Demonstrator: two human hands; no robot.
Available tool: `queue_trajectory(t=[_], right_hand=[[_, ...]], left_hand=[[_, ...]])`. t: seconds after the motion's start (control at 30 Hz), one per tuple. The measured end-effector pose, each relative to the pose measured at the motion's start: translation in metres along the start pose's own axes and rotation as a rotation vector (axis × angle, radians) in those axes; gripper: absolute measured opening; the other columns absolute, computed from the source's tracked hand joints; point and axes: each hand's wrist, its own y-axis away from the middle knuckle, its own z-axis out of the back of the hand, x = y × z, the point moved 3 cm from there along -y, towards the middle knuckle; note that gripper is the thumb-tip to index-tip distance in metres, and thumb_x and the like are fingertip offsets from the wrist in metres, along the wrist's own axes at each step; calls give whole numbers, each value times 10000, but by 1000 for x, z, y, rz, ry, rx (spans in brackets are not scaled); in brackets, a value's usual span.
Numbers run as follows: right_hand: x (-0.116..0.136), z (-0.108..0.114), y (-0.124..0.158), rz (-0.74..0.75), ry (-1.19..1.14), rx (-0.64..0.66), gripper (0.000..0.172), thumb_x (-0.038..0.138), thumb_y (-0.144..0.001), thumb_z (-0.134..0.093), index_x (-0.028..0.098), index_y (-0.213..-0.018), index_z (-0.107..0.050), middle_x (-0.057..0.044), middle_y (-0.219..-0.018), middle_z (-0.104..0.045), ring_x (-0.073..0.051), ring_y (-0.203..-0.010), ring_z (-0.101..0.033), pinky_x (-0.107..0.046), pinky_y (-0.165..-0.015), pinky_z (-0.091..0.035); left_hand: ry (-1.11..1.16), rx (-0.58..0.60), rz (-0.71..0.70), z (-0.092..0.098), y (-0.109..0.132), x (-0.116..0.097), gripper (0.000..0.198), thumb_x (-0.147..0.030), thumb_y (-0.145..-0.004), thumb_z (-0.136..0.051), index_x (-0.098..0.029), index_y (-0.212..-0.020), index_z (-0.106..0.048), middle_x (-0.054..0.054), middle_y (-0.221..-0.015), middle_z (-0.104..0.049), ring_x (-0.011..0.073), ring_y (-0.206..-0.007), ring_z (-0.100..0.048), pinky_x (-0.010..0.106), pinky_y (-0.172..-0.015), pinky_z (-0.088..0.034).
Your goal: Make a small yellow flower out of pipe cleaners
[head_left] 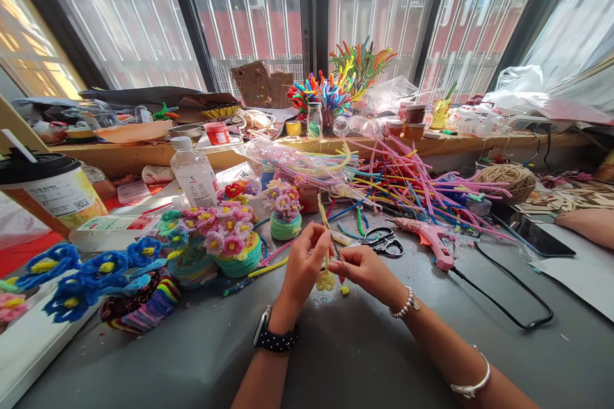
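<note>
My left hand [304,262] is closed in a pinch on a yellow pipe cleaner [324,214] that stands up between both hands, with a fuzzy yellow coil [325,280] at its lower end. My right hand [364,267] pinches the same piece from the right, fingers curled; something thin and dark shows at its fingertips. Both hands hover just above the grey table [345,345]. A black watch is on my left wrist, a bead bracelet and a bangle on my right arm.
Pipe-cleaner flower baskets [230,239] and blue flowers [96,275] stand at the left. Scissors [384,241], a pink glue gun [429,238] with a black cord, and a heap of loose pipe cleaners [407,185] lie behind. A water bottle [193,172], a cup [52,192], twine [508,180] and a phone [540,234] are nearby.
</note>
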Motion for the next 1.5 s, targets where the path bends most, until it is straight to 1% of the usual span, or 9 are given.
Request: queue_trajectory(t=[0.23, 0.43, 0.53, 0.63, 0.77, 0.97, 1.1, 1.27, 1.5], right_hand=[[-4, -2, 0, -3, 89, -46, 485, 577, -679, -459, 155, -450, -390, 40, -449, -335, -67, -447, -274, -210, -428, -222], [0, -1, 1, -11, 37, 30, 515, 611, -678, -429, 144, -461, -412, 38, -446, -337, -62, -434, -288, -202, -416, -217], [-3, -2, 3, -24, -2, 116, 543, 640, -673, -401, 131, -496, -458, 39, -447, -334, -57, -426, -283, -196, -406, -207], [-7, -4, 4, -27, -44, 207, 584, 686, -638, -380, 121, -538, -486, 34, -466, -361, -52, -425, -292, -188, -401, -216], [-10, -5, 5, -46, -121, 260, 655, 754, -586, -298, 126, -583, -484, 46, -476, -337, -49, -420, -284, -182, -394, -232], [-7, -5, 5, -29, -112, 194, 625, 719, -624, -339, 118, -564, -501, 49, -470, -316, -50, -436, -273, -191, -412, -211], [-3, -6, 4, -100, -112, 105, 609, 721, -568, -417, 119, -507, -487, 48, -431, -327, -47, -414, -252, -204, -402, -181], [-1, -7, 2, -99, -126, 48, 572, 701, -540, -476, 142, -433, -419, 44, -401, -333, -51, -401, -256, -213, -397, -177], [-10, -3, 4, -39, -139, 177, 635, 725, -621, -327, 126, -499, -503, 57, -422, -288, -48, -402, -230, -208, -395, -173]], left_hand=[[-25, -23, 1, 0, 0, 2, 173, -296, -790, -381, -181, -663, -404, -46, -548, -436, 86, -525, -422, 210, -538, -347], [7, -11, -5, 1, 0, 1, 183, -285, -785, -379, -178, -638, -396, -43, -540, -425, 87, -522, -413, 213, -540, -345], [-3, -24, -17, 2, 0, 1, 190, -271, -772, -388, -179, -606, -386, -47, -528, -411, 84, -514, -400, 209, -535, -338], [-29, -18, -23, 3, 0, 3, 191, -258, -749, -405, -177, -578, -385, -47, -517, -409, 84, -505, -399, 208, -530, -338], [-64, 25, -17, 2, 0, 5, 169, -251, -722, -424, -173, -573, -403, -40, -529, -414, 87, -513, -407, 208, -528, -348], [-84, 46, -9, 1, 0, 4, 165, -237, -708, -423, -175, -559, -388, -44, -520, -406, 84, -506, -396, 206, -520, -349], [-85, 18, 4, 3, -1, 2, 164, -237, -699, -421, -176, -551, -387, -45, -504, -405, 85, -492, -397, 208, -510, -346], [-56, -5, 3, 6, -1, 1, 174, -234, -704, -414, -176, -542, -385, -48, -504, -406, 82, -490, -396, 203, -507, -338], [-73, 69, 4, 3, 0, -1, 165, -211, -689, -427, -173, -536, -377, -47, -522, -386, 81, -513, -382, 199, -510, -326]])
